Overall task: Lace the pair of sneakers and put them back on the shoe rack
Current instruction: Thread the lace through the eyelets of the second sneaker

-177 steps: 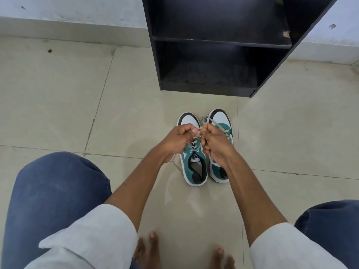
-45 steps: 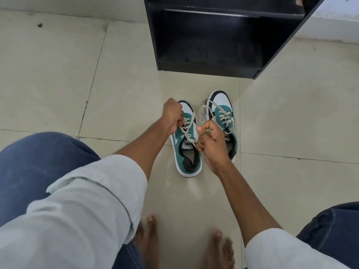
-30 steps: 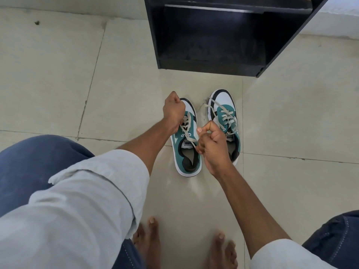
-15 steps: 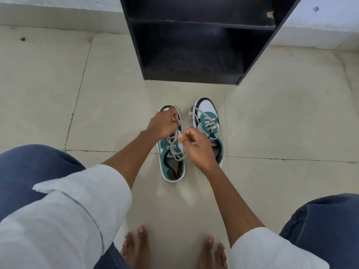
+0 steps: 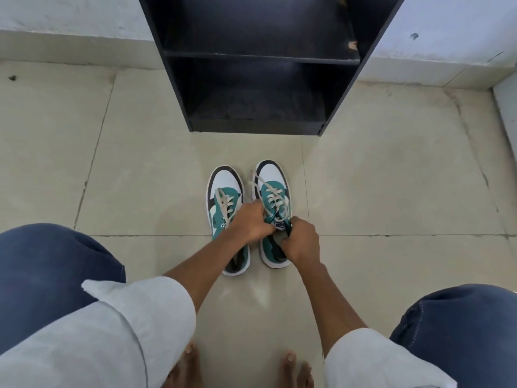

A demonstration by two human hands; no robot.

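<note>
Head view: both sneakers stood side by side on the floor [image 5: 140, 163] before the empty shoe rack [image 5: 260, 60]. Left hand [image 5: 250, 222] was closed on the lace of the right sneaker [image 5: 272, 180]; right hand [image 5: 300, 242] pinched its tongue and collar. We judged lacing of this shoe unfinished; left sneaker [image 5: 225, 182] looked laced. Next: thread the top eyelets, tie, then shelve. Tongue label too blurred to read.

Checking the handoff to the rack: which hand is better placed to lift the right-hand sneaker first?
Probably the right hand: it sits at the collar of the right-hand teal-and-white sneaker, fingers curled at its opening. The left hand reaches across the left-hand sneaker to the tongue. The black shoe rack stands just ahead.
</note>
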